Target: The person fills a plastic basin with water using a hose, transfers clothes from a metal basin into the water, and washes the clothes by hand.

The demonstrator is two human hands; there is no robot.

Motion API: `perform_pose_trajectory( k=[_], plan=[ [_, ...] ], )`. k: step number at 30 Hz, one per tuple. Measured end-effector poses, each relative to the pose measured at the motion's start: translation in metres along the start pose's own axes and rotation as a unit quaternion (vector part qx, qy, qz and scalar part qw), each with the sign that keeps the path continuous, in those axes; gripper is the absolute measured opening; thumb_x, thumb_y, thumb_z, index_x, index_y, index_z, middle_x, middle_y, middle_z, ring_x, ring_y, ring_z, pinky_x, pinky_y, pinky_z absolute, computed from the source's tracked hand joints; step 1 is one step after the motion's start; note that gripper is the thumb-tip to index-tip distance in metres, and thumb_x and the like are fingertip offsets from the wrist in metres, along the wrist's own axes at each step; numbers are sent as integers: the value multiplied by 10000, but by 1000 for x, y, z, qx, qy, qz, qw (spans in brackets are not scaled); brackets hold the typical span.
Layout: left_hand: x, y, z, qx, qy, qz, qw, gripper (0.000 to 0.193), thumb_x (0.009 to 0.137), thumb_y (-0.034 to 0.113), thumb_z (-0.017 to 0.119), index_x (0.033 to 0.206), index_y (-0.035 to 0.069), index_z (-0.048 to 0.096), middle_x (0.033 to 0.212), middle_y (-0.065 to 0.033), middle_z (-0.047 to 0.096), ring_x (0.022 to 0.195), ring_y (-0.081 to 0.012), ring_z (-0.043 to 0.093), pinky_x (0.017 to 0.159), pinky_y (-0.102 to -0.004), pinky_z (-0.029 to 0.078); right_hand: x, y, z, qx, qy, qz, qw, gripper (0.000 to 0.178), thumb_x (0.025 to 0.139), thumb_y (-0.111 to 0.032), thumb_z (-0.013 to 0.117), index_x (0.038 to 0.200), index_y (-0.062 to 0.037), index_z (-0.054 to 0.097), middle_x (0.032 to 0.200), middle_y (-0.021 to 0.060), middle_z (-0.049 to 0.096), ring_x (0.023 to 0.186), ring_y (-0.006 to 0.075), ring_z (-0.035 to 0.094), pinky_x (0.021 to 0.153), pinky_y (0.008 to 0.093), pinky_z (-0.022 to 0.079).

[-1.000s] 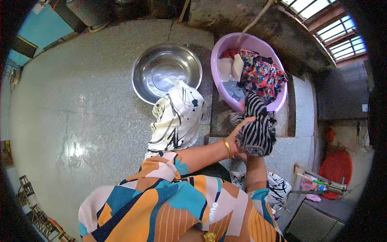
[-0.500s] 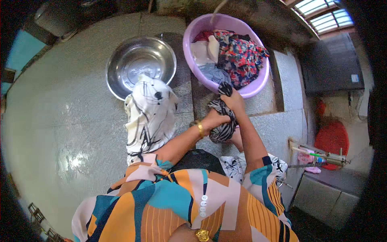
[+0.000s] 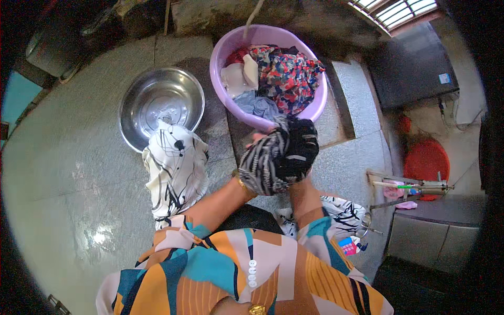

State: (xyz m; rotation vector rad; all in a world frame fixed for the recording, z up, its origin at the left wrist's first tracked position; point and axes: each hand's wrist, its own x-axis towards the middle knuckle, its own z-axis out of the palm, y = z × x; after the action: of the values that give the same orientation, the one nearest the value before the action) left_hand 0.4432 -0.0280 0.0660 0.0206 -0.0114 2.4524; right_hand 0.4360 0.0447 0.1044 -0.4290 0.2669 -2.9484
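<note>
The zebra-striped cloth [image 3: 264, 161] has fanned out from its twist, hiding most fingers [image 3: 256, 138], this side of the purple tub [image 3: 216, 73]; I can't tell their grip.

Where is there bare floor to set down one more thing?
The widest free patch is grey floor left of the steel basin and white patterned cloth; a smaller one lies right of the striped cloth. Crowded: the purple tub, holding clothes.
</note>
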Motion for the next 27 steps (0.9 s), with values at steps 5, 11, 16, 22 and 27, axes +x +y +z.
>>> perform_pose_trajectory(
  k=[5, 11, 16, 22, 27],
  plan=[
    [1, 16, 11, -38, 27, -64, 997, 325, 709, 189, 543, 980, 11, 520, 922, -93, 574, 805, -226, 564, 762, -360, 433, 22, 3, 0, -14, 27, -134, 990, 458, 759, -429, 505, 1064, -88, 492, 1181, 151, 452, 1059, 297, 443, 851, 463, 390],
    [9, 22, -7, 239, 199, -178, 934, 287, 721, 228, 522, 911, 15, 551, 824, -100, 601, 733, -243, 583, 706, -376, 449, 5, -79, -47, -576, 222, 74, 783, 339, 668, -180, 595, 976, -78, 497, 798, 25, 547, 690, 155, 523, 628, 276, 425],
    [8, 25, -55, 698, 153, -142, 685, 302, 704, 236, 531, 887, -1, 568, 807, -69, 596, 754, -184, 562, 712, -305, 431, -18, -48, -74, -610, 340, 144, 701, 357, 596, -108, 599, 941, -54, 522, 741, 11, 515, 645, 112, 475, 587, 233, 400],
    [10, 29, -72, 611, 54, -255, 748, 228, 706, 188, 514, 861, 32, 571, 805, -40, 577, 731, -133, 528, 681, -276, 422, -35, -46, -22, -272, 392, 242, 845, 315, 666, -174, 602, 937, -47, 505, 869, 39, 551, 809, 161, 528, 693, 299, 450],
    [3, 23, -44, 537, -25, -183, 823, 212, 806, 215, 475, 915, 48, 546, 831, -14, 562, 780, -118, 532, 712, -251, 422, -49, -51, -44, -354, 515, 150, 766, 178, 658, -112, 584, 815, -31, 561, 686, 69, 571, 582, 175, 567, 567, 308, 480]
  ],
)
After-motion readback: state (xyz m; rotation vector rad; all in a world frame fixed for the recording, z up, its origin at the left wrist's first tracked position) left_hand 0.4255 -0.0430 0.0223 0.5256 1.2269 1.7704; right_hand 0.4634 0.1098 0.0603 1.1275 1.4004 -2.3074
